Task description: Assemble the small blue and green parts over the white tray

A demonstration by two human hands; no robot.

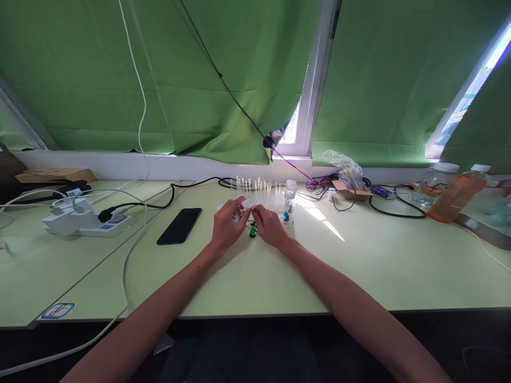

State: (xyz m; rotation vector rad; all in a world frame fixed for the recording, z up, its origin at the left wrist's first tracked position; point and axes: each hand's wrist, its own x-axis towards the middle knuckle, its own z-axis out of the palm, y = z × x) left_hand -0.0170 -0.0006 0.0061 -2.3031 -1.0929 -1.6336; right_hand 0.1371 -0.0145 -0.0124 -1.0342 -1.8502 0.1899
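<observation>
My left hand [229, 223] and my right hand [271, 227] meet over the table, fingertips pinched close together. A small whitish, partly see-through piece [247, 204] shows at the left fingertips. What the right fingertips pinch is too small to make out. Just below them is a small shiny green object [253, 230] with a dark base. To the right of my right hand stands a clear cylindrical container [289, 206] with something blue inside. Behind both hands rises a row of thin, clear upright strips [257, 186]; the hands hide its lower part.
A black phone [179, 226] lies left of my hands. Farther left are a white power strip [99, 225] with plugs and a trailing white cable [126, 260]. At right are a small cardboard box [351, 191], black cables and an orange bottle [457, 197]. Green blinds [159, 80] hang behind.
</observation>
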